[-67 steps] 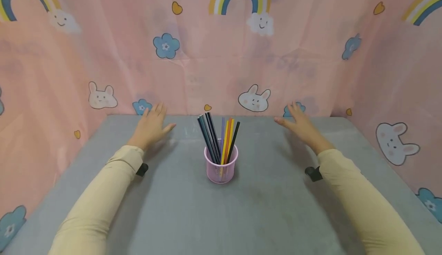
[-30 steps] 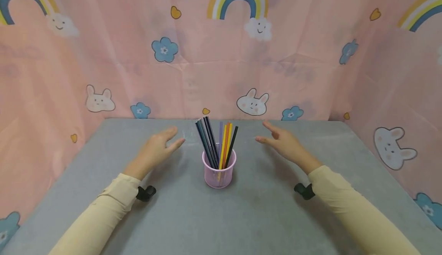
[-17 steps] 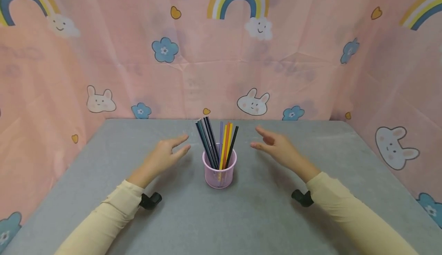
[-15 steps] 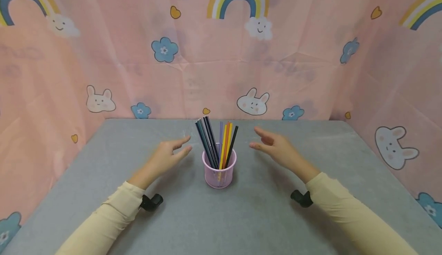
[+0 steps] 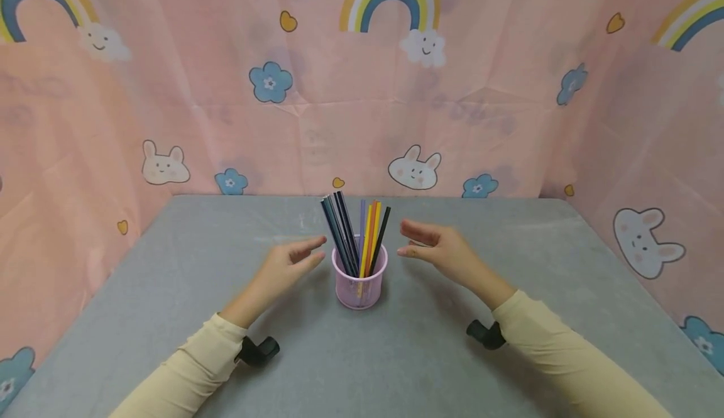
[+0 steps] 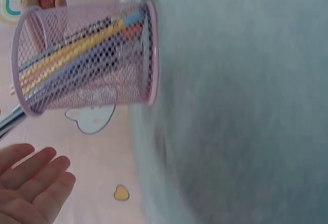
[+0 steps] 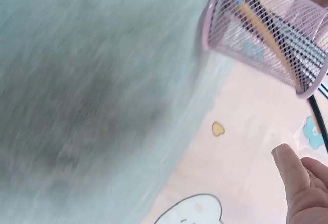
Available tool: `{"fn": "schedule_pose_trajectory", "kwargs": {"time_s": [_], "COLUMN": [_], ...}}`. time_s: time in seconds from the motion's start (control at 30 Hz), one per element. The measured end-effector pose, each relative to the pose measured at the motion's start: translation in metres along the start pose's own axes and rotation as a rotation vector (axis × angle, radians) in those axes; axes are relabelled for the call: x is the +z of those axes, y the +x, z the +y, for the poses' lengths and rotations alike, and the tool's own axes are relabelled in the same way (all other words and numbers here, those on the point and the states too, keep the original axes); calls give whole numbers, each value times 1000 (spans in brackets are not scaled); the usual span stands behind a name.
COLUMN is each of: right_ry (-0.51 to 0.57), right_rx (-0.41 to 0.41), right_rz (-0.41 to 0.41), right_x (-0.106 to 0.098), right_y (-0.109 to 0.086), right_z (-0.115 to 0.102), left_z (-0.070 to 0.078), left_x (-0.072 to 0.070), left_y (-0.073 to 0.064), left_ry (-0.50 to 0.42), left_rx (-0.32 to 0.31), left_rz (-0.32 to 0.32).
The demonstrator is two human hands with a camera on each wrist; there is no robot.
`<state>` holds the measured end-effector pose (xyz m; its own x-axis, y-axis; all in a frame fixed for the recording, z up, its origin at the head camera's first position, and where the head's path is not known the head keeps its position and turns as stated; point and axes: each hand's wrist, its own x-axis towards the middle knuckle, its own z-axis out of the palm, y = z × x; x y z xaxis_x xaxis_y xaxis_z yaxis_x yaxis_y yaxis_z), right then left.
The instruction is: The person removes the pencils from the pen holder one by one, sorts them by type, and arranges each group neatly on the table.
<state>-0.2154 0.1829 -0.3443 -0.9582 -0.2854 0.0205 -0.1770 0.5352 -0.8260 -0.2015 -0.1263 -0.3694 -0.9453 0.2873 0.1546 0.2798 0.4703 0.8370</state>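
Observation:
A pink mesh pen holder (image 5: pixel 359 293) stands upright on the grey table, seen sideways in both wrist views. Several pencils lean in it: dark ones (image 5: pixel 342 232) to the left, then purple, yellow and orange ones (image 5: pixel 371 236), with a black one at the right. My left hand (image 5: pixel 283 270) is just left of the holder, fingers extended toward the dark pencils but apart from them. On the other side my right hand (image 5: pixel 447 251) hovers with fingers and thumb spread, a small gap from the black pencil. Neither hand holds anything.
The grey table (image 5: pixel 362 368) runs back to a pink curtain (image 5: pixel 317 135) printed with rainbows, rabbits and flowers. Curtain also hangs at the left and right sides. A black wrist camera (image 5: pixel 259 350) sits at the left cuff, another black camera (image 5: pixel 486 334) at the right cuff.
Both hands have come inward and nearer from the table's far part, closing in on the pen holder from either side. The holder and pencils have stayed in place.

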Motion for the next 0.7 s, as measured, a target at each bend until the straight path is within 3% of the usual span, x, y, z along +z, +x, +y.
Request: {"fn": "schedule_pose_trajectory", "kwargs": {"time_s": [0.33, 0.53, 0.7], "right_ry": [114, 267, 334], "right_rx": [156, 185, 209], "right_rz": [100, 106, 111], "right_x": [16, 24, 26], "right_y": [3, 4, 4], "right_z": [-8, -11, -13], "left_z": [5, 10, 12], "left_x": [21, 29, 35], "left_y": [-1, -2, -3], "left_ry": [-238, -301, -345], "left_rx": [-92, -138, -153], "left_rz": [90, 130, 163]}}
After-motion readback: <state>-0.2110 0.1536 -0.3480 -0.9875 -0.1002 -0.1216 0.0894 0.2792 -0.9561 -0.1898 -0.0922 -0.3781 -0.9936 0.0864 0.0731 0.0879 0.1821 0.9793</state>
